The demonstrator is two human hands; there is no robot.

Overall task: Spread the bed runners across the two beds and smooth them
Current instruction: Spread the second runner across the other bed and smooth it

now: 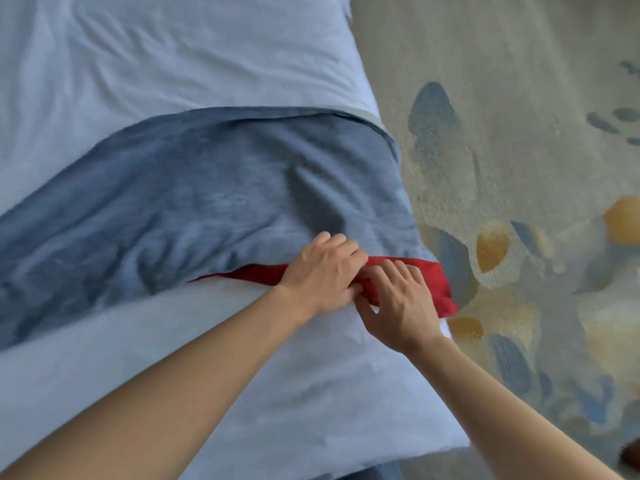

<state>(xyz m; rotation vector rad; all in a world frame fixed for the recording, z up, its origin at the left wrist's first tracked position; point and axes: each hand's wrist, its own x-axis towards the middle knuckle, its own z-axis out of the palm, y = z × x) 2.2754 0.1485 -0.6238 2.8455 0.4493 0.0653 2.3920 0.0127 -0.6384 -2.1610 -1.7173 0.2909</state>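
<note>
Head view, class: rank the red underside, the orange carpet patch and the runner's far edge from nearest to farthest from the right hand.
Measured from the right hand:
1. Red underside, under its fingers.
2. Orange carpet patch, right of the bed.
3. Runner's far edge, across the bed.

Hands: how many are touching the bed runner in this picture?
2: the left hand and right hand both grip the bed runner at its red edge near the bed's side.

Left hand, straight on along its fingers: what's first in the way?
The left hand grips the red underside edge of the blue-grey fabric bed runner, fingers pointing up and right. Going on, it would likely meet the runner's wrinkled top; beyond lies the white bed sheet. Depth unclear.
</note>
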